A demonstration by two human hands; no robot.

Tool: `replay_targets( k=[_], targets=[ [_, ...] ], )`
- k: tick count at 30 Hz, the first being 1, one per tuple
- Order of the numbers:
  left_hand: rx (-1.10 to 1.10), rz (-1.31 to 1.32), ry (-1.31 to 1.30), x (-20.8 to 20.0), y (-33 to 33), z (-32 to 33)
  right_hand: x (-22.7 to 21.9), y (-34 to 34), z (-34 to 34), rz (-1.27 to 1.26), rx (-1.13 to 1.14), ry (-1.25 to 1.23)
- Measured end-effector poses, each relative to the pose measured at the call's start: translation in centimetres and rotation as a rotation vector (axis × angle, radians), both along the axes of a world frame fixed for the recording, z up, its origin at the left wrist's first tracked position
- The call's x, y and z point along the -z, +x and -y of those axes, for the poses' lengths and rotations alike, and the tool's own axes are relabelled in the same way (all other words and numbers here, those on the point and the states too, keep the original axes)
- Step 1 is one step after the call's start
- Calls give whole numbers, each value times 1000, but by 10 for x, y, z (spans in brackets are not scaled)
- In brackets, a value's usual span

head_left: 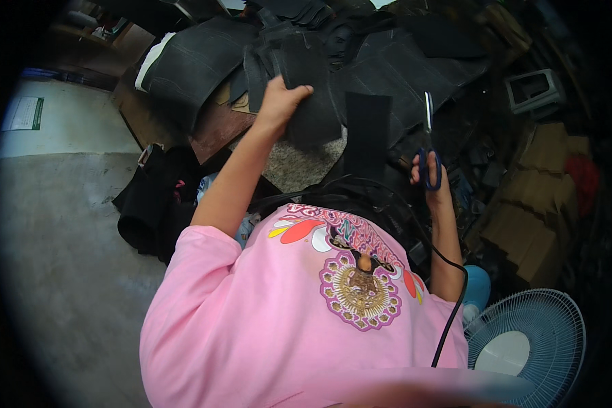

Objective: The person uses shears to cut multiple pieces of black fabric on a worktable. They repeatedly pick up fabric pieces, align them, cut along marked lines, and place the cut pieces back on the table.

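My left hand (281, 103) reaches forward to a pile of dark material and is closed on a dark grey fabric piece (311, 112). Its thumb points to the right, and its other fingers are partly hidden. In my right hand (436, 185) is a pair of scissors (429, 160) with dark blue handles, held upright with the blades pointing away from me. The blades look nearly closed and touch no fabric. Between my two hands hangs a black strip of material (368, 132). Larger stitched dark pieces (404, 75) lie behind it.
Another dark stitched piece (204, 58) lies at the far left. Flattened brown cardboard (534, 211) is stacked on the right, below a grey plastic frame (535, 92). A fan (557, 333) stands at the lower right. A black cable (461, 299) runs past my right arm.
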State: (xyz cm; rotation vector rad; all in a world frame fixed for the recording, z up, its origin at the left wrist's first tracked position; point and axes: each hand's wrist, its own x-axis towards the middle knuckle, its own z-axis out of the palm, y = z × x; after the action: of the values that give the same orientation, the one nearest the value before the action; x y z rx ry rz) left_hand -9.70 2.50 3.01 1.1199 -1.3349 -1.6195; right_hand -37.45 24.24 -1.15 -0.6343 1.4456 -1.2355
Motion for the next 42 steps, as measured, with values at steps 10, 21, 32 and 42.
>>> replay_targets(
  k=[10, 21, 32, 42],
  targets=[
    [-226, 983, -1217, 8, -2, 11, 15, -1, -61, -116, 134, 34],
    [852, 663, -1621, 65, -77, -13, 43, 3, -70, 65, 390, 68],
    [720, 715, -1631, 30, -78, -16, 63, 9, -83, 43, 360, 24],
    [-12, 877, -1634, -36, 40, 45, 56, 9, -94, -144, 389, 84]
  ],
)
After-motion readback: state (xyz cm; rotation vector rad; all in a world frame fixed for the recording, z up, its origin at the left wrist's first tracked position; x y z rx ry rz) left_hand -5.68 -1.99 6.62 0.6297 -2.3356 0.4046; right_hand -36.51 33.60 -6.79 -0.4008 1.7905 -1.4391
